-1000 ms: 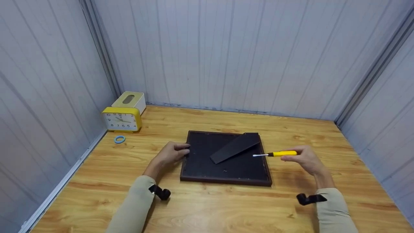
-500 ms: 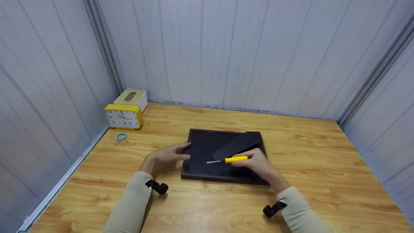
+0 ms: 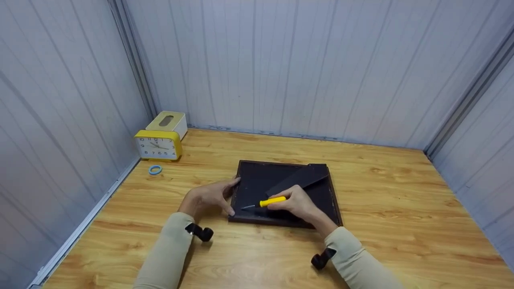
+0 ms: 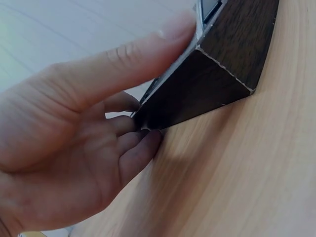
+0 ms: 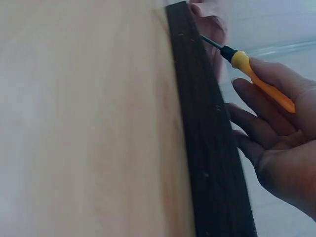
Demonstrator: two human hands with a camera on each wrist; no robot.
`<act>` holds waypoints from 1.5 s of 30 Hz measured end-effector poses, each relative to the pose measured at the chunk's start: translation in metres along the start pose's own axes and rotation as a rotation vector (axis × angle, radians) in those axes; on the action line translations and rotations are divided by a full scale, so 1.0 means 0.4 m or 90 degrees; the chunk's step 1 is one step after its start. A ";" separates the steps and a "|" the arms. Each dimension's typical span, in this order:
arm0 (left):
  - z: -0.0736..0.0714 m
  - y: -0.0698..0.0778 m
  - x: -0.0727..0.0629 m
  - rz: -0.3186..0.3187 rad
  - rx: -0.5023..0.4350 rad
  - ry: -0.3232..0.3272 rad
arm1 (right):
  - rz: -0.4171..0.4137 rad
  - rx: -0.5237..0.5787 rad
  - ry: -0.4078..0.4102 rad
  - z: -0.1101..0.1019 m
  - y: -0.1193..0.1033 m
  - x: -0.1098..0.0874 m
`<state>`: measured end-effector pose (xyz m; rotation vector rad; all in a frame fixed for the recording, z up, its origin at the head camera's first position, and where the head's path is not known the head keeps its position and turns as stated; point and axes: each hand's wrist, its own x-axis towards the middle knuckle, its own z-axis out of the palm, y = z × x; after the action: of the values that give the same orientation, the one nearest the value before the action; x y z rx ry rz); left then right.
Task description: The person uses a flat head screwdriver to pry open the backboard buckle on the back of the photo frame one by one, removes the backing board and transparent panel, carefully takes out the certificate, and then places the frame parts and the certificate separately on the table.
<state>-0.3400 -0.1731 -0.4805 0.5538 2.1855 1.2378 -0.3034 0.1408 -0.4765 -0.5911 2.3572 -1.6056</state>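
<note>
A dark picture frame (image 3: pixel 252 182) lies face down on the wooden table, its black stand leg (image 3: pixel 299 179) slanting across the backing. My left hand (image 3: pixel 211 196) holds the frame's left edge; the left wrist view has the thumb (image 4: pixel 163 47) along the top of the rim and the fingers against its side. Above the backing, my right hand (image 3: pixel 299 204) grips a screwdriver (image 3: pixel 273 201) with a yellow handle. Its metal tip points left, close to the frame's near left corner. In the right wrist view, thumb and index finger pinch the handle (image 5: pixel 269 89).
At the back left stand a yellow alarm clock (image 3: pixel 158 145) and, behind it, a tissue box (image 3: pixel 180 126). A small blue ring (image 3: pixel 155 169) lies in front of the clock. Panelled walls (image 3: pixel 273 72) enclose the table (image 3: pixel 385 188) at the back and both sides.
My right hand has carried the screwdriver leftward from the frame's right side to its near left corner. My left thumb has moved down the left edge onto that corner.
</note>
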 end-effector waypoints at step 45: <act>-0.003 0.024 -0.007 -0.028 0.121 -0.011 | -0.159 -0.114 -0.023 0.140 -0.189 0.091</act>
<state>-0.3379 -0.1709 -0.4709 0.5859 2.3033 1.0049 -0.2983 0.0535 -0.4261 -0.9781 2.4986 -1.4684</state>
